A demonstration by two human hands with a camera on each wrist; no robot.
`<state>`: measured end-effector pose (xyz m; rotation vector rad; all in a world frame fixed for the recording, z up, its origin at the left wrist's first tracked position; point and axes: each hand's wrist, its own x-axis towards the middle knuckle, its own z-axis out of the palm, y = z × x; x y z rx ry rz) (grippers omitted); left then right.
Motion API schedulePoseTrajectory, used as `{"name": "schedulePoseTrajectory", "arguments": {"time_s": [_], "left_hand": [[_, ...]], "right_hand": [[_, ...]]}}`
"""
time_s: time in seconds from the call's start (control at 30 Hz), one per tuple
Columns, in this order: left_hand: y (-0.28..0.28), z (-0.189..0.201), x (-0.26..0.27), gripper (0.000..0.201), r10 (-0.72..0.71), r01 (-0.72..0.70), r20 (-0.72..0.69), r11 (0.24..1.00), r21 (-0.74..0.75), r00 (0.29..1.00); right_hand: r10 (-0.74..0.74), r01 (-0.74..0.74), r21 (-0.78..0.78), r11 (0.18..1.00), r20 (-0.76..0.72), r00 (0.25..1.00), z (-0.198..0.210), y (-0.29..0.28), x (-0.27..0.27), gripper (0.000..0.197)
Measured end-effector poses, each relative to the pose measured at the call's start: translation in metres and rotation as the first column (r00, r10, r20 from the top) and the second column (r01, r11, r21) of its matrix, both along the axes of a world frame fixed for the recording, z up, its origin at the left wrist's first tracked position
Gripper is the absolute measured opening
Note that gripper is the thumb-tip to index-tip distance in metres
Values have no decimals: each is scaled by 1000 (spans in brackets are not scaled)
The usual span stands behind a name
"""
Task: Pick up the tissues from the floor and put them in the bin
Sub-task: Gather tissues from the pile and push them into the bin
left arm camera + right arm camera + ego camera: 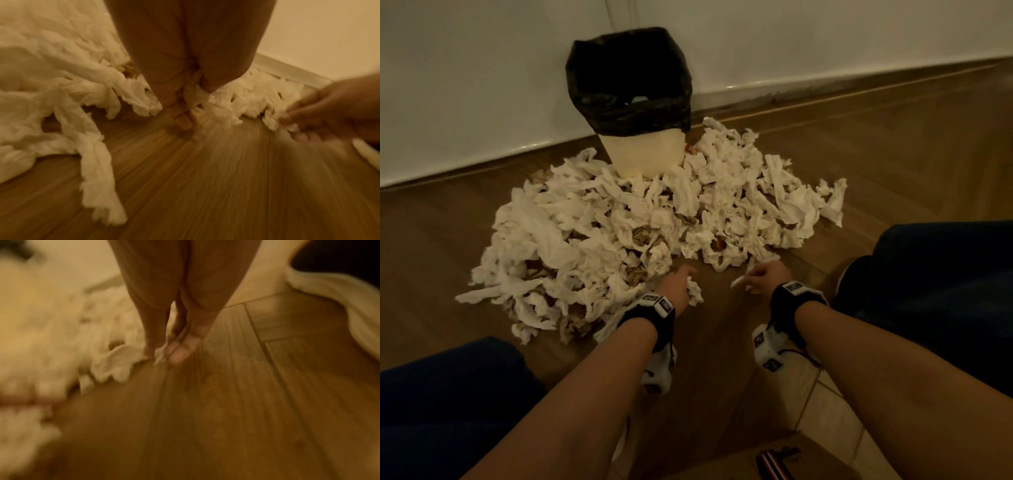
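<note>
Now | left hand [681, 284] grips tissue wad [695, 291] | right hand [767, 275] pinches tissue strip [737, 281], pointing left

tissues [640, 219] before bin [642, 154], against wall [825, 41]

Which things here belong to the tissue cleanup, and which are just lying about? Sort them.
Job:
- tissues heaped on the floor
- bin with black liner, against the wall
- left hand, holding a tissue wad
- right hand, pinching a tissue scrap

Lying about:
- striped strap at the bottom edge
- dark shoe
</note>
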<state>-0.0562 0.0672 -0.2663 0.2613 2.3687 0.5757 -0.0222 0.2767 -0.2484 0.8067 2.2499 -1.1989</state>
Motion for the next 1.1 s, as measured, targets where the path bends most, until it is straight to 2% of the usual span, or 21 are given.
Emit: {"name": "schedulePoseTrajectory", "arguments": {"time_s": [0.07,0.13,0.3,0.43,0.53,0.57,0.67,0.77,0.8,0.87,0.93,1.07,1.1], "left_hand": [[-1,7,-5,53,37,-37,-18,999,16,999],[-1,13,-10,53,56,-55,-27,998,32,998],[0,24,-17,44,107,-99,-89,991,88,990],[0,29,-18,45,150,-134,-114,981,138,982],[-2,35,-18,50,208,-188,-100,965,181,973],[-3,37,-18,52,223,-201,-100,960,194,970],[-5,41,-17,53,238,-213,-96,953,217,966],[-8,45,-18,48,249,-230,-67,950,210,966],[-9,45,-19,46,266,-249,-50,943,219,963],[-10,47,-18,44,289,-276,-20,932,236,957],[-10,50,-18,38,317,-306,-11,922,236,948],[-6,62,-23,31,352,-343,-4,913,219,936],[-6,64,-26,33,364,-358,15,906,225,931]], "right_hand": [[-181,182,-192,964,25,983,9,-1,1,20],[-292,297,-301,906,65,954,21,-1,0,12],[-327,346,-475,809,126,937,39,0,-3,7],[-429,452,-651,609,209,879,47,0,-4,8],[-494,520,-748,413,295,818,52,0,-2,32],[-480,516,-763,389,310,821,55,0,-1,35],[-431,485,-790,375,314,846,60,-3,2,33],[-454,519,-787,334,349,820,59,-5,4,20],[-447,515,-784,345,346,825,59,-5,4,17],[-406,465,-777,423,296,864,60,-6,4,15],[-370,407,-776,483,241,898,62,-7,2,20],[-421,424,-758,496,217,881,69,-12,-5,34],[-456,450,-758,473,226,861,70,-13,-7,37]]}}
